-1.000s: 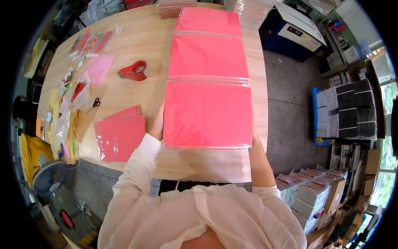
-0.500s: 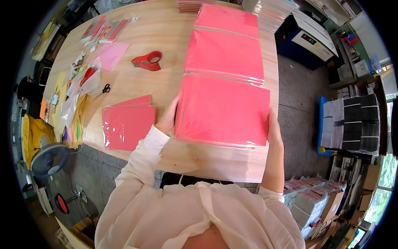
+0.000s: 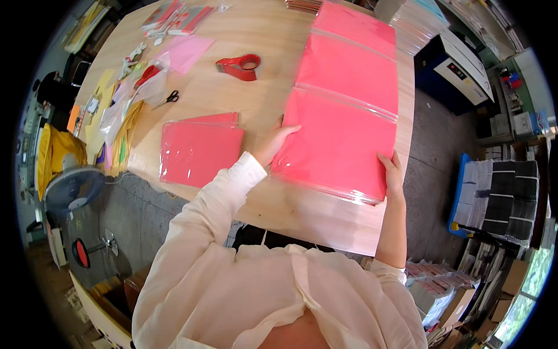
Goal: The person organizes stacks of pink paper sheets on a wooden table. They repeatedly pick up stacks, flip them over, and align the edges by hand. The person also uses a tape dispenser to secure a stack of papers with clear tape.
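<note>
The nearest stack of flat pink packs in clear plastic sleeves [image 3: 337,142] lies on the wooden table between my two hands. My left hand [image 3: 278,142] grips its left edge, the thumb laid over the top and the other fingers partly hidden beside it. At the right edge, my right hand [image 3: 392,171] has its thumb on top, with fingers round the side. Two more pink stacks, a middle one [image 3: 350,72] and a far one [image 3: 354,29], continue the row behind. Left of my left hand lies a smaller pile of pink packs [image 3: 200,152].
A red tape dispenser [image 3: 241,67], black-handled scissors [image 3: 170,99] and a pink sheet [image 3: 185,53] lie on the table's left half. Clear-sleeved stacks [image 3: 410,26] stand at the far right. Beyond the right edge is a dark blue and white machine [image 3: 456,72]; a fan [image 3: 72,183] stands left.
My thumbs have come up onto the top of the near stack, where before my hands lay along its sides. The whole view has shifted, so the table appears further right and turned.
</note>
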Tool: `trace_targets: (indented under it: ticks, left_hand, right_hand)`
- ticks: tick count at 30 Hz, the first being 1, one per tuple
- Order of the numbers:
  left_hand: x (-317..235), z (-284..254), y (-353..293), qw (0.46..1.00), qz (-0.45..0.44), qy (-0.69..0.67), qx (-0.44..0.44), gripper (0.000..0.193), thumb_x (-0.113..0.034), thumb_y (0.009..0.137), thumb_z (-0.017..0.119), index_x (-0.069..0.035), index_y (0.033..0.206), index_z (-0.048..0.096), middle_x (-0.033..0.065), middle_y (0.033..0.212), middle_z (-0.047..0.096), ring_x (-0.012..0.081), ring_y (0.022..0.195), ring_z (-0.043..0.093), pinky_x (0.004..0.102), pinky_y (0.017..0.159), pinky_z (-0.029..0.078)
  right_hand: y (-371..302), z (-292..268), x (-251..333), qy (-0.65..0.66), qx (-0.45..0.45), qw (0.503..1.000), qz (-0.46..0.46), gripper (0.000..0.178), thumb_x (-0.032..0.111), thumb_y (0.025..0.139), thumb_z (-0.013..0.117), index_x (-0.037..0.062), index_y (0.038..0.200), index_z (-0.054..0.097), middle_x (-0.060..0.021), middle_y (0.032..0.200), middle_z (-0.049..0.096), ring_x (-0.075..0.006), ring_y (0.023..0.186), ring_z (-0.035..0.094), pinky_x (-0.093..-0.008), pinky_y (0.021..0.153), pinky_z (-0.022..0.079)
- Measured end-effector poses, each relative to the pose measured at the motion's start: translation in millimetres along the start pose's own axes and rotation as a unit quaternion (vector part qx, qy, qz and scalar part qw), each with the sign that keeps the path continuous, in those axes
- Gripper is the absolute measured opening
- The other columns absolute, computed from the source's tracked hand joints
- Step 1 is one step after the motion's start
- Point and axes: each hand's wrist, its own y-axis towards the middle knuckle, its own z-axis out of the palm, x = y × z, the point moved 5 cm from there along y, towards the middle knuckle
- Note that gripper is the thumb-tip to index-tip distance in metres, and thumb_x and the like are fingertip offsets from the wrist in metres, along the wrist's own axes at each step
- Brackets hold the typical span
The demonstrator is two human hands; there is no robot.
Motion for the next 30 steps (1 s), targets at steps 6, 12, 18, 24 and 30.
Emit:
trace_targets:
  ticks: [6, 12, 18, 24, 30]
  left_hand:
    - [11.2, -56.5, -19.1, 0.98, 0.012, -0.091, -0.177, 0.055, -0.025, 0.091, 0.064, 0.0, 0.136, 0.045, 0.0142, 0.134, 0.053, 0.0207, 0.123, 0.051, 0.0355, 0.105, 0.04]
    - [7.1, -182.4, -183.4, 0.872, 0.189, 0.127, -0.434, 0.043, -0.016, 0.092, 0.064, 0.003, 0.128, 0.051, 0.0145, 0.124, 0.057, 0.0204, 0.116, 0.053, 0.0325, 0.1, 0.042]
    - [-18.8, -349.5, -270.7, 0.801, 0.152, 0.161, -0.556, 0.05, -0.017, 0.088, 0.066, 0.006, 0.129, 0.049, 0.0169, 0.125, 0.057, 0.0236, 0.117, 0.053, 0.0328, 0.098, 0.044]
    - [-53.0, -478.9, -238.8, 0.846, 0.046, 0.184, -0.499, 0.067, -0.016, 0.086, 0.068, 0.01, 0.141, 0.039, 0.0181, 0.118, 0.064, 0.0252, 0.115, 0.058, 0.0326, 0.095, 0.046]
    - [-59.4, -456.6, -174.2, 0.892, -0.02, 0.213, -0.397, 0.078, -0.016, 0.082, 0.075, 0.016, 0.139, 0.033, 0.0197, 0.114, 0.063, 0.0225, 0.106, 0.062, 0.0308, 0.084, 0.053]
  right_hand:
    - [6.1, -25.9, -5.2, -0.085, -0.121, 0.976, -0.157, 0.05, 0.016, 0.097, 0.06, 0.0016, 0.141, 0.042, -0.0133, 0.133, 0.054, -0.0215, 0.122, 0.052, -0.0336, 0.103, 0.043]
    - [-133.2, 6.0, 20.6, -0.157, -0.097, 0.842, -0.507, 0.022, 0.002, 0.094, 0.057, -0.0026, 0.116, 0.053, -0.0159, 0.112, 0.061, -0.0219, 0.101, 0.061, -0.0306, 0.085, 0.049]
    - [-190.8, 189.7, -96.0, -0.298, 0.412, 0.839, -0.197, 0.047, 0.011, 0.089, 0.067, 0.0, 0.132, 0.052, -0.0215, 0.121, 0.062, -0.0337, 0.116, 0.059, -0.0406, 0.097, 0.047]
    - [-98.5, 339.4, -210.2, -0.082, 0.256, 0.961, 0.059, 0.041, 0.014, 0.092, 0.062, -0.0047, 0.128, 0.052, -0.0157, 0.12, 0.064, -0.0233, 0.111, 0.06, -0.035, 0.094, 0.047]
    - [-45.4, 381.5, -222.8, -0.108, 0.046, 0.991, 0.072, 0.037, 0.018, 0.088, 0.067, -0.0057, 0.115, 0.059, -0.0151, 0.108, 0.068, -0.0216, 0.101, 0.064, -0.0344, 0.087, 0.049]
